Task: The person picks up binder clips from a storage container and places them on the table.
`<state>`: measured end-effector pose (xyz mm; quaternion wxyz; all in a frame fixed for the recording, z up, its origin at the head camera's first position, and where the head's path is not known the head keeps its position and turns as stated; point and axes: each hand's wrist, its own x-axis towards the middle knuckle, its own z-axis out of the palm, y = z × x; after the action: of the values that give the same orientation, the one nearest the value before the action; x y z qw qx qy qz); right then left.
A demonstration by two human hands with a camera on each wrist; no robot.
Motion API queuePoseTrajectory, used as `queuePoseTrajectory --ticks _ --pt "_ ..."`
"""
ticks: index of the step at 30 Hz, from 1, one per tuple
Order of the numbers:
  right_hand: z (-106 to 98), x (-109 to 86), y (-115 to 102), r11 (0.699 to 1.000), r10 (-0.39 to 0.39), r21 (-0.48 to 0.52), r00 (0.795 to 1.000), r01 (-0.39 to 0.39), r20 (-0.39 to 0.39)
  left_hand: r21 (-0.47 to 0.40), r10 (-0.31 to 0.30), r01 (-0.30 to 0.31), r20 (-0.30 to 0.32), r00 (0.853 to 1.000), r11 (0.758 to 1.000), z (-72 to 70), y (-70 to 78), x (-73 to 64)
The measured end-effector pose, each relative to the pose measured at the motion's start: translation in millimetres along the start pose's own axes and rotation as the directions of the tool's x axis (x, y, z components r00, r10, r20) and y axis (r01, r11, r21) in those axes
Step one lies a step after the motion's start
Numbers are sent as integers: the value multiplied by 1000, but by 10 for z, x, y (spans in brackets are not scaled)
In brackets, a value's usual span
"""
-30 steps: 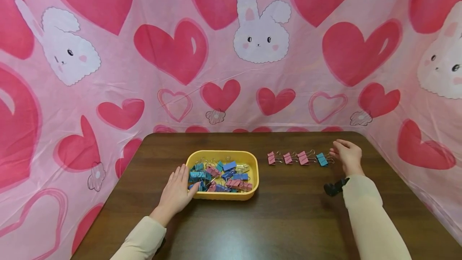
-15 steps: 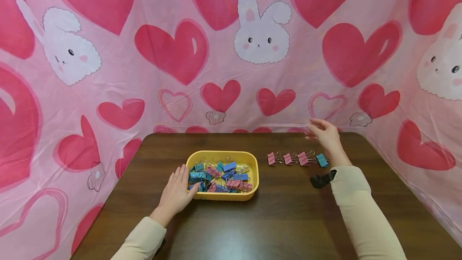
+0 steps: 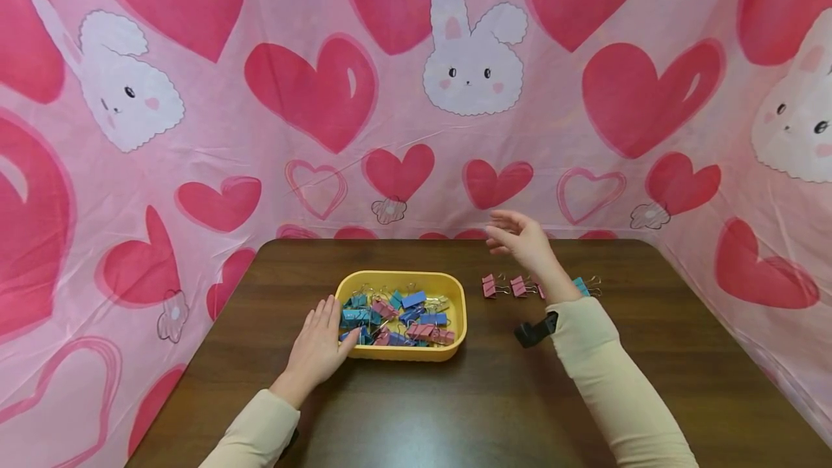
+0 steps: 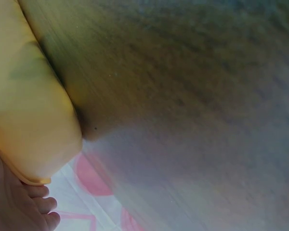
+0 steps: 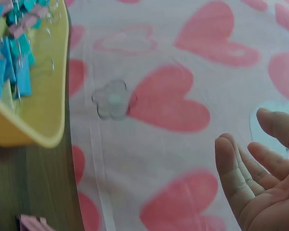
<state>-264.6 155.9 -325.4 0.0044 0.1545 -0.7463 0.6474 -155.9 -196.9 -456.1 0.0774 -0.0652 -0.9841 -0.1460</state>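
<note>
My left hand (image 3: 320, 341) rests on the left rim of a yellow bin (image 3: 403, 354), fingers straight along its side and thumb over the front corner. Inside lies a jumble of binder clips (image 3: 356, 318) in teal, blue, pink and pale yellow. My right hand (image 3: 525, 240) is raised above the table, between the bin and the back of the clip row, holding nothing. Its fingers are loosely bent and apart in the right wrist view. To the bin's right a row holds pink binder clips (image 3: 490, 286) and a teal binder clip (image 3: 581, 285); my right forearm partly covers the row.
The brown wooden table (image 3: 416, 410) ends at a pink cloth backdrop (image 3: 416, 186) with hearts and rabbits, which also closes in both sides. A black wrist strap mount (image 3: 536, 331) hangs under my right wrist.
My right hand has moved left and up from beside the teal clip, passing over the row toward the bin. My left hand has stayed on the bin's rim.
</note>
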Motion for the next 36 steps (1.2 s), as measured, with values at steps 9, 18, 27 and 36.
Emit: queuePoseTrajectory --ticks 9,18,27,36 --pt "401 31 37 998 -1 -58 997 6 76 1 -1 1 8 1000 1000 -6 6 11" --pt "665 70 218 992 52 -117 992 -39 111 -6 -11 11 25 1000 1000 -7 8 15" --pt "876 162 487 985 140 -125 972 -117 187 -8 -32 33 40 999 999 -12 20 5" --pt "1073 219 686 970 205 -179 951 -166 230 -11 -43 43 37 998 999 -7 33 -13"
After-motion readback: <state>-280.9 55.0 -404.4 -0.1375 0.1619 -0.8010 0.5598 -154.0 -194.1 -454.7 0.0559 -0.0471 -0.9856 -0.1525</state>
